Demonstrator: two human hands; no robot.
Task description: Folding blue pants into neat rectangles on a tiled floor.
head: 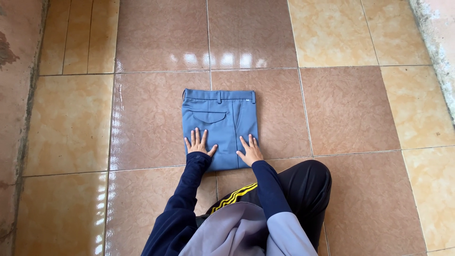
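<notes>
Both hands pressed flat on folded blue trousers on a tiled floor.

The folded blue trousers [220, 124] lie as a neat rectangle on the glossy tiled floor [350, 109], straddling the seam between 2 brown tiles, well away from the floor's edges and the walls at left and right; the waistband with its belt loops points away from the person and a flap pocket shows on the top layer. The left hand [198, 144] rests palm down on the near left corner of the trousers, fingers spread wide, gripping nothing. The right hand [250, 150] lies flat on the near right corner, fingers also splayed and holding nothing. Both arms wear dark navy sleeves [189, 185]. A bent knee in black trousers with yellow stripes [303, 185] sits just beside the near edge of the fold.
</notes>
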